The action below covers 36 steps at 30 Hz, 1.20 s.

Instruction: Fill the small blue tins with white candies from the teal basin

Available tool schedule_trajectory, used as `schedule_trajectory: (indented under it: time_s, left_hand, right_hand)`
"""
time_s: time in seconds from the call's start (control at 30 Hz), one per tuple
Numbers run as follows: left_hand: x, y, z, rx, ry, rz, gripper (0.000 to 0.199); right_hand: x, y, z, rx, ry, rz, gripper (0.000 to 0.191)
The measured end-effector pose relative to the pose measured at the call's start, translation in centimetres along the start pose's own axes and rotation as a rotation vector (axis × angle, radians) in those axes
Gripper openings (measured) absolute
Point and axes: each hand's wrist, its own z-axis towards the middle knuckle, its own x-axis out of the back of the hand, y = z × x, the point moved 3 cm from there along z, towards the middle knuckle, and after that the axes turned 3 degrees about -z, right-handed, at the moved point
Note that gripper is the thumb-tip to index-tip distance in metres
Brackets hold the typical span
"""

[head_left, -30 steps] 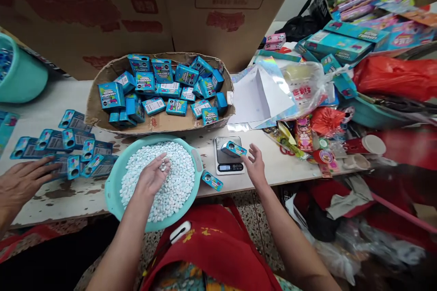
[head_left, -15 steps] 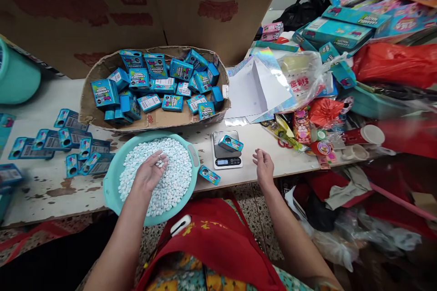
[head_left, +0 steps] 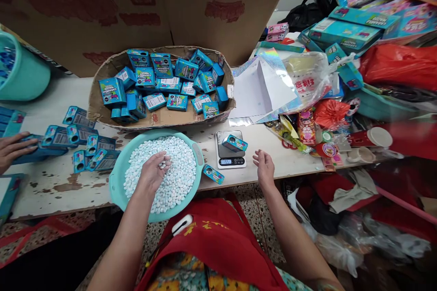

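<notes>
My left hand [head_left: 154, 170] is over the light green bowl [head_left: 114, 188], palm up, its fingers curled around a few small white candies [head_left: 166, 163]. The bowl is full of the same white candies [head_left: 175, 182]. To the right, a digital scale [head_left: 223, 150] carries a blue candy box [head_left: 235, 142], tilted across its plate; its display shows digits. Another blue box [head_left: 213, 174] lies between bowl and scale, near the table edge. My right hand [head_left: 264, 167] hangs just right of the scale with nothing in it, its fingers loosely bent and the thumb apart.
A cut-down carton [head_left: 164, 120] full of blue boxes stands behind the bowl. Several blue boxes [head_left: 82, 134] lie left of it, where another person's hand [head_left: 17, 149] touches some. Papers [head_left: 269, 82], wrappers and a cup [head_left: 370, 137] crowd the right side.
The scale's display has gone from about zero to a larger reading. Another person's hand has come in at the left. The view has shifted slightly; my hands keep nearly the same pose.
</notes>
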Motion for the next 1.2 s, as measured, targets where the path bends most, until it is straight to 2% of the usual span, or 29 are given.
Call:
schedule_trajectory:
  time_s: [0.1, 0.17, 0.23, 0.3, 0.37, 0.47, 0.5, 0.57, 0.6, 0.63, 0.7, 0.77, 0.83, 0.87, 0.93, 1.0, 1.03, 1.07, 1.1, 1.2]
  left_hand:
    - [0.1, 0.2, -0.3, -0.036, -0.010, 0.095, 0.029]
    - [0.3, 0.5, -0.4, -0.125, 0.026, 0.262, 0.028]
    - [0.4, 1.0, -0.3, -0.315, 0.019, 0.562, 0.027]
    - [0.3, 1.3, -0.2, -0.564, -0.014, 0.888, 0.026]
    - [0.2, 1.3, -0.2, -0.767, -0.021, 1.098, 0.026]
    - [-0.3, 1.5, -0.9, -0.885, -0.013, 1.139, 0.028]
    - [-0.8, 1.8, -1.5, -0.906, -0.038, 1.121, 0.030]
    - [-2.4, 2.8, -3.2, -0.982, -0.118, 1.102, 0.040]
    - [-3.4, 3.4, -4.2, -1.039, -0.183, 1.114, 0.049]
    - [-4.4, 4.1, -5.2, -1.095, -0.271, 1.149, 0.056]
    - [-5.8, 5.4, -6.9, -1.146, -0.449, 1.243, 0.061]
    - [-5.7, 6.8, -7.8, -1.108, -0.521, 1.294, 0.057]
    - [-3.5, 8.5, -8.0, -1.054, -0.425, 1.238, 0.051]
    - [-1.6, 9.5, -7.9, -1.041, -0.307, 1.178, 0.047]
    - [3.4, 11.6, -7.6, -1.028, 0.058, 1.039, 0.042]
    - [9.7, 13.4, -7.4, -0.959, 0.521, 0.931, 0.040]
    - [12.9, 14.2, -7.1, -0.892, 0.721, 0.901, 0.042]
    - [15.9, 14.8, -6.6, -0.820, 0.861, 0.887, 0.044]
    - [18.8, 15.3, -5.8, -0.747, 0.959, 0.870, 0.043]
    - [25.5, 15.8, -1.5, -0.482, 1.069, 0.871, 0.036]
  right_hand:
    - [-0.6, -0.5, -0.3, 0.030, -0.031, -0.001, 0.055]
    - [-1.3, -1.2, -0.5, 0.072, -0.053, -0.002, 0.056]
    - [-2.1, -2.0, -0.6, 0.133, -0.077, 0.002, 0.058]
    - [-3.2, -3.0, -0.6, 0.251, -0.119, -0.035, 0.064]
    - [-4.2, -4.0, -0.6, 0.380, -0.156, -0.146, 0.069]
    - [-5.5, -5.9, -0.9, 0.438, -0.158, -0.336, 0.058]
    - [-6.0, -6.8, -1.3, 0.437, -0.150, -0.368, 0.055]
    - [-7.3, -9.3, -2.7, 0.526, -0.151, -0.373, 0.051]
    - [-8.2, -10.8, -3.7, 0.580, -0.187, -0.356, 0.048]
    - [-9.5, -12.2, -5.0, 0.647, -0.281, -0.340, 0.044]
    - [-12.3, -14.7, -8.1, 0.763, -0.539, -0.304, 0.036]
    - [-14.6, -16.1, -10.6, 0.786, -0.690, -0.241, 0.037]
    - [-15.6, -16.1, -11.7, 0.746, -0.675, -0.200, 0.051]
    - [-15.5, -15.6, -11.8, 0.720, -0.626, -0.208, 0.060]
    - [-14.0, -13.4, -11.2, 0.677, -0.489, -0.279, 0.072]
    - [-11.7, -10.2, -10.4, 0.628, -0.384, -0.392, 0.075]
    - [-10.5, -8.5, -10.2, 0.607, -0.379, -0.436, 0.077]
    - [-9.4, -6.8, -10.2, 0.595, -0.369, -0.466, 0.080]
    - [-8.5, -5.3, -10.3, 0.594, -0.365, -0.496, 0.083]
    - [-7.8, -2.2, -11.4, 0.562, -0.394, -0.574, 0.083]
